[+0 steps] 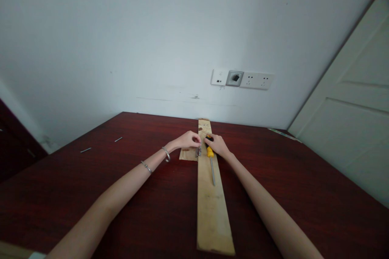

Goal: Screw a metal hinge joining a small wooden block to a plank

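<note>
A long wooden board (212,210) lies lengthwise on the dark red table, with a shorter wood piece (187,154) sticking out from its left side. On the board rests a screwdriver (210,152) with a yellow and black handle, its shaft pointing toward me. My right hand (218,145) has its fingers closed on the black end of that handle. My left hand (190,140), fingertips pinched together, is at the board's left edge over a small shiny, see-through item (198,151). Whether it grips this item is too small to tell; its kind is unclear.
Two thin metal rods (85,150) lie apart on the left of the table (146,218). A flat, light strip (285,134) is at the far right edge. The wall behind carries sockets (254,80); a white door (355,101) stands on the right.
</note>
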{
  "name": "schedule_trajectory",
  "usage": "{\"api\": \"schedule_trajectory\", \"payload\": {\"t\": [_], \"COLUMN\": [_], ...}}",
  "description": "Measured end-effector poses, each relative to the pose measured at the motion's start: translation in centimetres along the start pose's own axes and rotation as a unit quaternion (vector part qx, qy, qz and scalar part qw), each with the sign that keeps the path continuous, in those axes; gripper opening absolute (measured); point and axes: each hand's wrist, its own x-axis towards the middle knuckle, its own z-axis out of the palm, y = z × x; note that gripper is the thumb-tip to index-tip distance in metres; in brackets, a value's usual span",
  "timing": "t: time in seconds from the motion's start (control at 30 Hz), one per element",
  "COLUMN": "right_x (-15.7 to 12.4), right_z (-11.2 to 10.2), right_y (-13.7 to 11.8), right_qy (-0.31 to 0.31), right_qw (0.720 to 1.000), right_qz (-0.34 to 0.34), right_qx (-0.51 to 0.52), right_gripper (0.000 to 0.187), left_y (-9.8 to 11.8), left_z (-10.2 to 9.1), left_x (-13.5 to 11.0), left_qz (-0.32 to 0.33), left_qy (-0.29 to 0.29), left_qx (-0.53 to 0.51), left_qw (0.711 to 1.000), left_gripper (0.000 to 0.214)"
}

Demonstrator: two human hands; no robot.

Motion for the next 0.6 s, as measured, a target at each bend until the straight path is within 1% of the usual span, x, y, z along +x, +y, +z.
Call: {"api": "schedule_trajectory", "payload": {"t": [0.13, 0.3, 0.47, 0.6], "right_x": [0.0, 0.1, 0.0, 0.0], "right_z": [0.0, 0.3, 0.3, 0.3], "right_y": [0.1, 0.3, 0.3, 0.3], "right_qy": [0.002, 0.007, 0.012, 0.008], "right_qw": [1.0, 1.0, 1.0, 1.0], "right_qz": [0.0, 0.001, 0.002, -0.003], "right_qx": [0.003, 0.009, 0.011, 0.02], "right_gripper": [0.036, 0.036, 0.037, 0.036], "left_y": [0.3, 1.6, 2.5, 1.7], "left_z": [-0.3, -0.9, -1.9, -2.8], "left_x": [0.1, -0.1, -0.3, -0.8], "left_qz": [0.014, 0.017, 0.017, -0.004], "left_qy": [0.003, 0.015, 0.067, 0.099], "left_qx": [-0.008, -0.01, 0.023, 0.049], "left_qw": [1.0, 1.0, 0.997, 0.994], "left_gripper": [0.014, 0.012, 0.013, 0.014]}}
